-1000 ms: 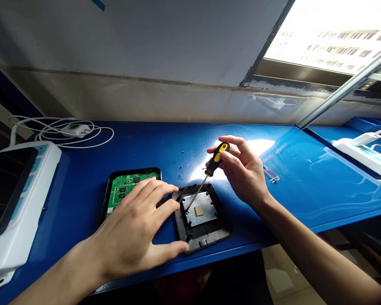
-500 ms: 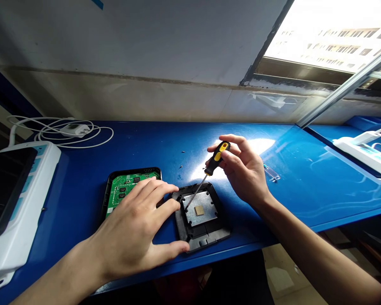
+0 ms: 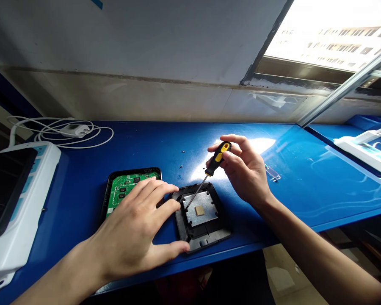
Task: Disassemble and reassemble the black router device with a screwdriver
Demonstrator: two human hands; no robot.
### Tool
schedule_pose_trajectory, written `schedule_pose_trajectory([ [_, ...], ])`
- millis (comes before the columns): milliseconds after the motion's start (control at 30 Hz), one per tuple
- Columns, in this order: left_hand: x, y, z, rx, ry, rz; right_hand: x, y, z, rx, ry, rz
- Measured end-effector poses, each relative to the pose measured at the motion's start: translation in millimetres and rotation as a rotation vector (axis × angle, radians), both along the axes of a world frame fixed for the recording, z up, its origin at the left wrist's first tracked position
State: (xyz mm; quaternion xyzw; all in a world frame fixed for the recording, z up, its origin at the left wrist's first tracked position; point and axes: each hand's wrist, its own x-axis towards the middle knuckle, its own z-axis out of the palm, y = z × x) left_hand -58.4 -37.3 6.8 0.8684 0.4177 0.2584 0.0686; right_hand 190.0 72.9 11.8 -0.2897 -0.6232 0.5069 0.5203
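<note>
A black plastic cover [image 3: 206, 241] lies on the blue table, with a silver metal plate [image 3: 208, 203] inside it and a small tan pad [image 3: 199, 210] on the plate. My right hand [image 3: 243, 167] grips a black and yellow screwdriver [image 3: 219, 157], tilted, its tip down at the plate's left edge. Fingers spread, my left hand [image 3: 146, 220] rests its fingertips and thumb on the cover's left side. Partly under that hand is a black housing with a green circuit board [image 3: 123, 186].
Small screws [image 3: 181, 166] lie behind the cover. A clear plastic piece [image 3: 272, 173] is right of my right hand. At the left stand a white device [image 3: 44, 169] and a coiled white cable with an adapter [image 3: 76, 130]. A wall [image 3: 146, 97] rises behind.
</note>
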Motion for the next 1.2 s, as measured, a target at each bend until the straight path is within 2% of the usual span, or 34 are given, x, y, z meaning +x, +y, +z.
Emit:
schedule_pose_trajectory([
  [633,-2.1,-1.0,-0.3,0.009,-0.014,-0.025,3.0,-1.0,1.2,0.013,0.030,0.033],
  [1200,-4.8,-1.0,-1.8,0.002,-0.017,-0.085,2.5,-2.0,3.1,0.007,0.015,-0.015],
])
